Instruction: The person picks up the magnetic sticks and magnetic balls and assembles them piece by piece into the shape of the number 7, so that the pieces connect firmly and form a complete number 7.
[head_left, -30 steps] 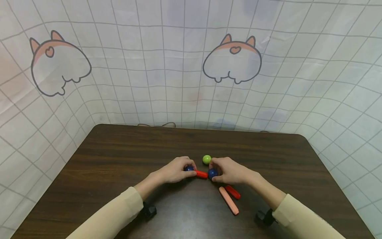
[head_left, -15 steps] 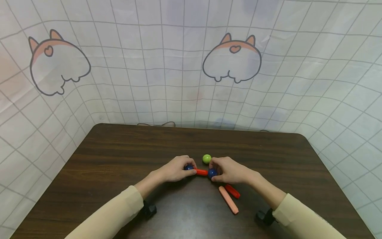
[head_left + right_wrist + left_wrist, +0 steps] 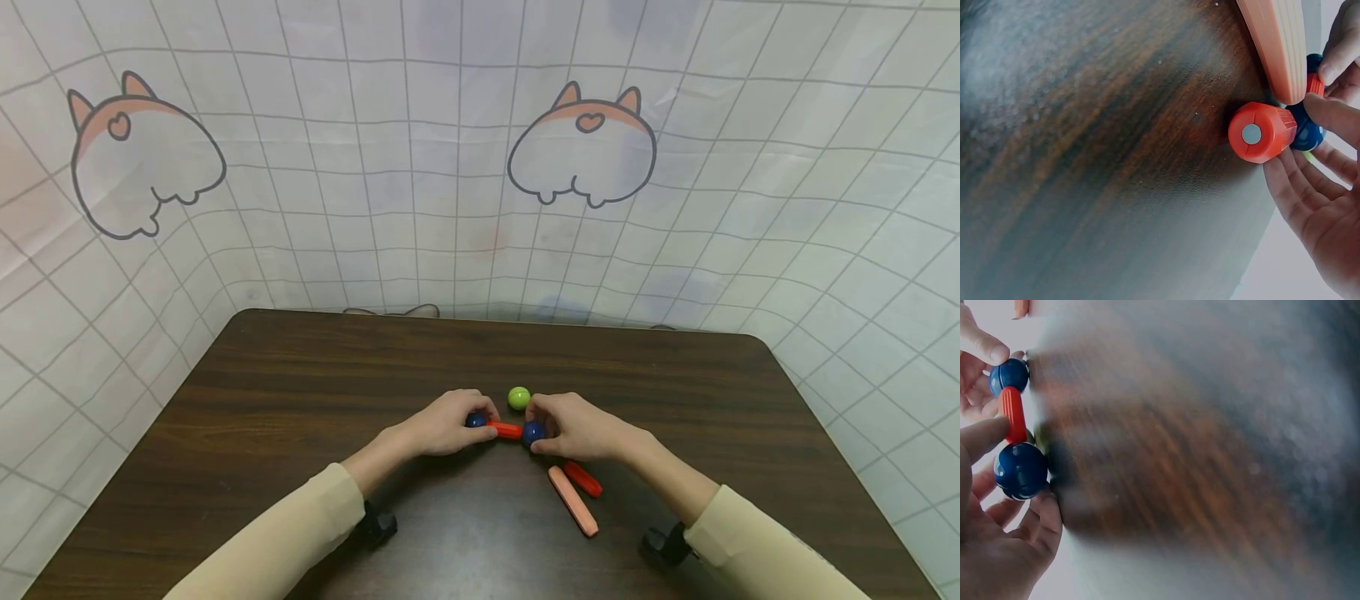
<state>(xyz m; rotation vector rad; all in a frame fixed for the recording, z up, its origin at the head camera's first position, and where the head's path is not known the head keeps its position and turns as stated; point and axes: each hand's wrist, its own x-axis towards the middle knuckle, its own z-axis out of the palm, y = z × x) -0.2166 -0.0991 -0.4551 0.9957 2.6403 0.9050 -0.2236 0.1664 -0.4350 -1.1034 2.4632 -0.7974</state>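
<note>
A short red rod (image 3: 507, 430) lies between two blue balls, one at each end. My left hand (image 3: 444, 423) holds the left blue ball (image 3: 1020, 470) in its fingers, with the thumb on the red rod beside it. The right blue ball (image 3: 533, 432) is pinched between the thumb and fingers of my right hand (image 3: 581, 429). In the left wrist view the red rod's ends meet both balls. Just behind the right fingertips sits a green ball (image 3: 519, 398).
In front of my right hand lie a second red rod (image 3: 582, 479), with a pale disc in its end face, and a longer peach rod (image 3: 573, 501). The dark wooden table (image 3: 315, 358) backs onto a white gridded cloth (image 3: 375, 167).
My left thumb has slid slightly right along the red rod, and the rod has levelled a little between the balls. The right hand keeps its place at its ball.
</note>
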